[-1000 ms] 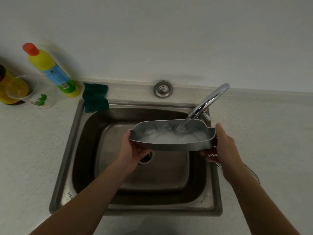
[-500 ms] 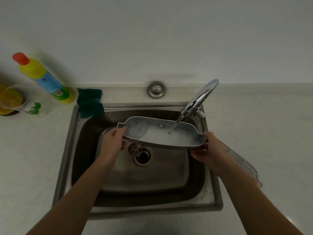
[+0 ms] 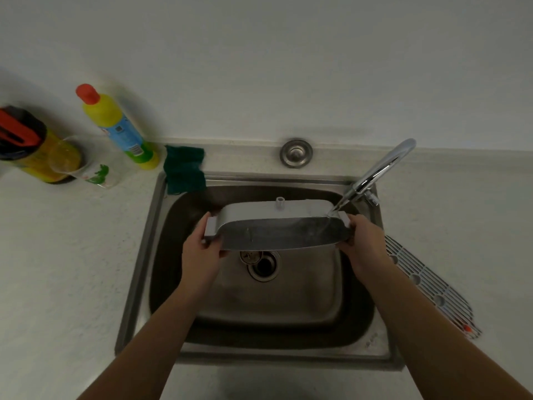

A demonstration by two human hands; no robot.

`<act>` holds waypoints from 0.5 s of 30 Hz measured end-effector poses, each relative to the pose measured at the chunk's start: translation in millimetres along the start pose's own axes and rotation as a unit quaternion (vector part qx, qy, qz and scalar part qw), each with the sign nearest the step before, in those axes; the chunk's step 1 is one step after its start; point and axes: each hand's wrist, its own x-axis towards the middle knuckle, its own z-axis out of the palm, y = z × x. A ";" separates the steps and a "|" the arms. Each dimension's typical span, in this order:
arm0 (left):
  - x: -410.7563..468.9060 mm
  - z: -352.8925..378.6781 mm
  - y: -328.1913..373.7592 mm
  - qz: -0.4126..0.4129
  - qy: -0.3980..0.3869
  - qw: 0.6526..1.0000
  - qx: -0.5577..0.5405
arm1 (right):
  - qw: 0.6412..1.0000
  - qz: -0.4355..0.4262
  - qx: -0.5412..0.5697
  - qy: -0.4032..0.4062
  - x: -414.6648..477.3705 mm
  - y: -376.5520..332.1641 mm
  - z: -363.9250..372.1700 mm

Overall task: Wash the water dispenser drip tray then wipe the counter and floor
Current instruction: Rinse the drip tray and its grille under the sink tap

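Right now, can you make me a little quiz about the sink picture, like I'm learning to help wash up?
1. True or false: the drip tray is lying flat on the bottom of the sink.
2. What lies on the sink's back left corner? A) green cloth B) a fork C) a plate
3. Fill in: water from the tap lands near the person's ___ hand.

Key
1. False. The left hand and right hand hold it up, tipped, above the drain.
2. A, the green cloth.
3. Right.
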 end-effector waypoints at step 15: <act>12.3 40.8 -21.0 -0.202 -0.042 0.973 -0.099 | 0.985 -0.115 0.097 0.081 -42.3 19.3 -29.4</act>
